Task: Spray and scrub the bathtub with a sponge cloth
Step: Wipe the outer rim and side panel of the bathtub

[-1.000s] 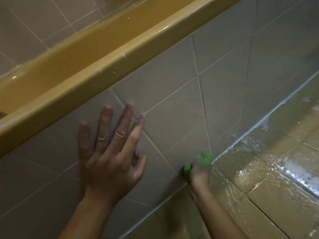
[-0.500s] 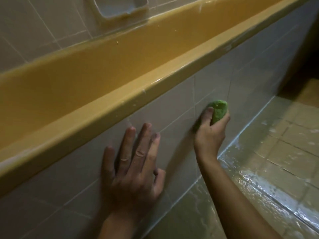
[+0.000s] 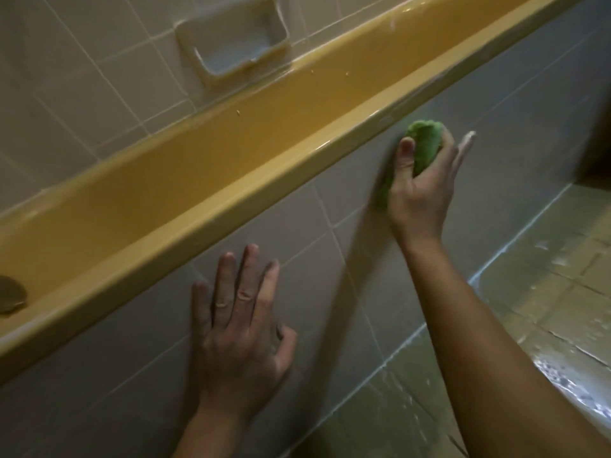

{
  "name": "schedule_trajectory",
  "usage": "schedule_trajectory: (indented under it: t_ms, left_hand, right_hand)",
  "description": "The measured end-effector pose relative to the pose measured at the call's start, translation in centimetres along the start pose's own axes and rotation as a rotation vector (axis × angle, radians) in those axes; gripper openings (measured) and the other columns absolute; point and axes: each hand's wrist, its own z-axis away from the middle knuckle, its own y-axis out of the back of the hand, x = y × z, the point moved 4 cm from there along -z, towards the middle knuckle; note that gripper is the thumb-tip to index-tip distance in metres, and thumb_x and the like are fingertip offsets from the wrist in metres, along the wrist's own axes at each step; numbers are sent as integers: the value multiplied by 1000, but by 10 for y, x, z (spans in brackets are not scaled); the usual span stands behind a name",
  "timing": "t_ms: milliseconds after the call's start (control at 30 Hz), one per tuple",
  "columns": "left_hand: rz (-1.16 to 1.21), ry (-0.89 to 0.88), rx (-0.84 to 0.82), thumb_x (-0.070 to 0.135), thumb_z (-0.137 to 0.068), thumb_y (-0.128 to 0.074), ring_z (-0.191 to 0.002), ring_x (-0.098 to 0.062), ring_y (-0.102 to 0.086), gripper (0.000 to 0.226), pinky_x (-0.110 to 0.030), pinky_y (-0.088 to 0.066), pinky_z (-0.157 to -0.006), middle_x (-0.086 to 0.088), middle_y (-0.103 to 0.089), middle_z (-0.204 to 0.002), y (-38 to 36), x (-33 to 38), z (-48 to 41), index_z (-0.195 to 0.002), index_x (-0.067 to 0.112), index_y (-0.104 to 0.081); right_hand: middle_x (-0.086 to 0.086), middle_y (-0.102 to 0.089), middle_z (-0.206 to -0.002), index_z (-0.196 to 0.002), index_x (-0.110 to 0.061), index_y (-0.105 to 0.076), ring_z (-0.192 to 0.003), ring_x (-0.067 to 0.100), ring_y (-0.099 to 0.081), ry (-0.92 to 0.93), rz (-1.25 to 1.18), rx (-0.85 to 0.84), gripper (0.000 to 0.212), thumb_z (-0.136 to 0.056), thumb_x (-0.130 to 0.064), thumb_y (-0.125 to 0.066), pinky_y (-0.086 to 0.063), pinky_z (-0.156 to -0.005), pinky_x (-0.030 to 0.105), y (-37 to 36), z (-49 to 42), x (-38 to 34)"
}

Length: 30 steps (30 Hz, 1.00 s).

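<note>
- Left hand (image 3: 238, 328): fingers straight and spread, palm flat on the tiled panel (image 3: 330, 276). Fingertips lie just below the bathtub (image 3: 231, 200) rim.
- Right hand (image 3: 420, 186): thumb and fingers curl round the sponge cloth (image 3: 425, 143), with one finger stretched out beside it.
- Sponge cloth: green, bunched, pressed to the panel and protruding past the fingertips, just under the yellow rim.
- Soap dish (image 3: 231, 44): in the wall, beyond the left fingertips.

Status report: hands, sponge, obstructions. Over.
Left hand flat on tiled tub panel. Right hand grips green sponge cloth against panel, just under yellow tub rim. Nothing in the way.
</note>
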Motion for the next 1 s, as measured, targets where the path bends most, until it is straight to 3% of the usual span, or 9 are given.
schedule_trajectory:
  t_ms: [100, 233, 300, 367, 467, 533, 800, 900, 1000]
  left_hand:
    - [-60, -26, -23, 33, -76, -58, -161, -30, -10, 82, -56, -5, -129, -8, -16, -172, 2, 11, -19, -154, 11, -45]
    - [-101, -66, 13, 27, -79, -69, -161, -29, -10, 82, -56, -4, -129, -10, -16, -171, -8, 28, -51, -154, 6, -42]
    - [-128, -108, -6, 24, -80, -69, -161, -31, -10, 81, -57, -4, -129, -14, -19, -170, -14, 35, -66, -155, 5, -41]
    - [-148, -163, -77, 27, -82, -63, -161, -33, -9, 80, -59, -4, -128, -16, -23, -170, -15, 44, -77, -157, 7, -40]
    - [-195, -209, -196, 30, -83, -59, -160, -36, -10, 78, -63, -8, -126, -20, -26, -169, -15, 63, -88, -157, 10, -43]
    - [-214, -227, -252, 31, -82, -58, -160, -37, -12, 78, -64, -12, -126, -20, -26, -168, -10, 71, -89, -155, 10, -46]
    - [-133, -75, -191, 27, -98, -52, -160, -32, -11, 61, -54, -6, -129, -17, -28, -168, -17, 80, -71, -155, 7, -44]
    - [-136, -81, -184, 26, -95, -58, -161, -31, -10, 64, -55, -7, -130, -16, -29, -168, -24, 75, -63, -155, 8, -45]
    - [-171, -114, -167, 22, -89, -66, -162, -28, -8, 71, -54, -6, -129, -13, -26, -169, -28, 68, -58, -155, 10, -46]
  right_hand:
    - [22, -13, -169, -164, -20, -21, -156, 40, -16, 7, -63, 14, 76, -102, -62, -34, -30, -120, 56, -8, -4, -18]
    - [19, -25, -167, -155, -29, -42, -154, 50, -13, 525, 23, -242, 63, -101, -60, -39, -20, -116, 73, -24, 51, -70]
    - [18, -29, -166, -152, -32, -46, -154, 50, -13, 579, 45, -242, 57, -101, -57, -46, -22, -116, 71, -16, 44, -43]
    - [19, -31, -164, -153, -28, -44, -152, 47, -22, 264, 54, -74, 60, -104, -60, -37, -29, -117, 63, -7, 27, 25]
    - [24, -42, -157, -150, -8, -47, -146, 42, -39, -527, -77, 201, 85, -100, -73, -25, -33, -119, 44, 11, 21, 134]
    - [23, -49, -152, -148, -5, -47, -141, 39, -45, -783, -137, 287, 83, -98, -67, -26, -37, -116, 44, 11, 29, 151]
    - [27, -36, -158, -146, -19, -43, -149, 47, -32, 105, -6, -85, 52, -105, -50, -41, -23, -123, 55, -9, 93, 83]
    - [24, -41, -157, -150, -14, -41, -148, 36, -38, -441, -38, 81, 63, -105, -58, -37, -29, -121, 31, 5, 104, 172]
    - [25, -48, -151, -154, -8, -37, -134, 42, -51, -1278, -170, 328, 64, -108, -52, -37, -41, -107, 37, 21, 133, 254]
